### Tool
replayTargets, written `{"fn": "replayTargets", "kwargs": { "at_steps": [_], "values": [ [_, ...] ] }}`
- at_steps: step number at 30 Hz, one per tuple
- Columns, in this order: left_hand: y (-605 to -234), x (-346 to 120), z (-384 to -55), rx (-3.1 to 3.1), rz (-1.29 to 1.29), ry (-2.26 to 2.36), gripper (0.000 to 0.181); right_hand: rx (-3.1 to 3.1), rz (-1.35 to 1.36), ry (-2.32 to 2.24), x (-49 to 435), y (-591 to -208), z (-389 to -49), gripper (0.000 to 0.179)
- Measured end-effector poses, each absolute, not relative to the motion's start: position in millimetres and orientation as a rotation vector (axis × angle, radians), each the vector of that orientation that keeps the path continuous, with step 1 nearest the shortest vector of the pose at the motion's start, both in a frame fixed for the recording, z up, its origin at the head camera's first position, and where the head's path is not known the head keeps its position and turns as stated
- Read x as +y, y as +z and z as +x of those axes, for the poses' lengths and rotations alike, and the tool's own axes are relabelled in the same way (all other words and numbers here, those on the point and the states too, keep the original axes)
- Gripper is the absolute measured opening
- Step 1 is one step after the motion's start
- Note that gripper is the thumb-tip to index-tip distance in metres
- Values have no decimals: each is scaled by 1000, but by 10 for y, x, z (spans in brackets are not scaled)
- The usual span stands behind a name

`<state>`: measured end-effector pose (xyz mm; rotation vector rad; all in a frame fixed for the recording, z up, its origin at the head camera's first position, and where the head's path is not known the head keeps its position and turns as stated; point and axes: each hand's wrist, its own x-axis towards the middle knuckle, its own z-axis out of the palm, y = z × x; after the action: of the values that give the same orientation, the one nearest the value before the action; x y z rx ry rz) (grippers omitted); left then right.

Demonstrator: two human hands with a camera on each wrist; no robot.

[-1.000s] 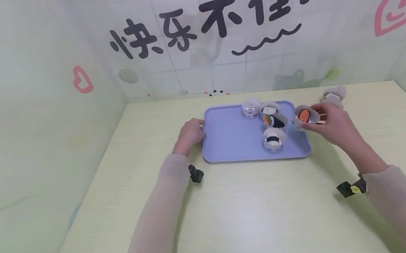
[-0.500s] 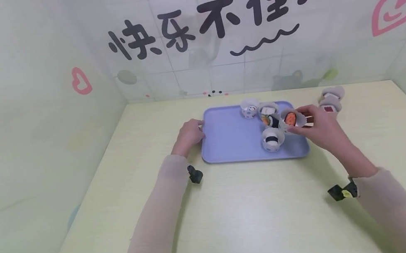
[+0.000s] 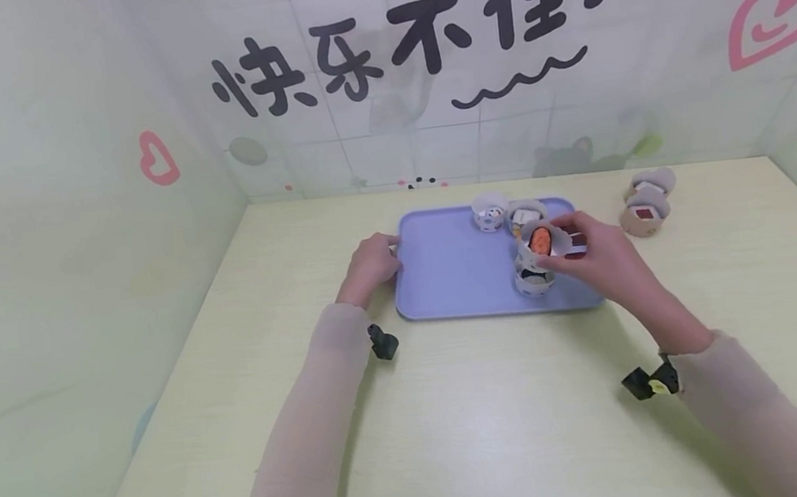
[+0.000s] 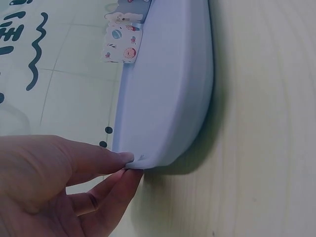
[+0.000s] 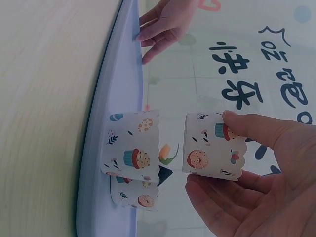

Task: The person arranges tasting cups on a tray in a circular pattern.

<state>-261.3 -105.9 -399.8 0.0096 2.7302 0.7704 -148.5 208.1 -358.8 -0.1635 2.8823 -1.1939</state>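
Observation:
A paper cupcake cup [image 5: 207, 148], printed with cupcakes and doughnuts, is held between the thumb and fingers of my right hand [image 3: 614, 261]. Inside it sits an orange-topped sushi piece [image 3: 540, 241]. In the right wrist view the cup is raised above the lilac tray [image 3: 452, 267]. On the tray's right half stand several similar cups with sushi pieces, among them a back cup [image 3: 489, 215] and a front cup [image 3: 534, 282]; the held cup partly covers others in the head view. My left hand [image 3: 369, 266] pinches the tray's left rim between thumb and fingers.
Two more filled paper cups stand on the table at the back right, a nearer brownish one [image 3: 642, 219] and one behind it [image 3: 653, 183]. A printed white sheet [image 3: 387, 151] rises behind the table [image 3: 477, 420]. Side panels [image 3: 62, 278] border it.
My right hand has carried the cup with the orange-topped piece leftward, from the tray's right edge to over the other cups. The left hand stays on the rim.

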Motion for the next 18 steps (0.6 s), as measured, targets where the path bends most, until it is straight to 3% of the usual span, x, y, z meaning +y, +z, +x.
{"fn": "replayTargets", "kwargs": {
  "at_steps": [18],
  "values": [
    [-3973, -1062, -2608, 2708, 5, 774, 63, 2925, -408, -1116, 1712, -3722, -1485, 58]
  ]
}}
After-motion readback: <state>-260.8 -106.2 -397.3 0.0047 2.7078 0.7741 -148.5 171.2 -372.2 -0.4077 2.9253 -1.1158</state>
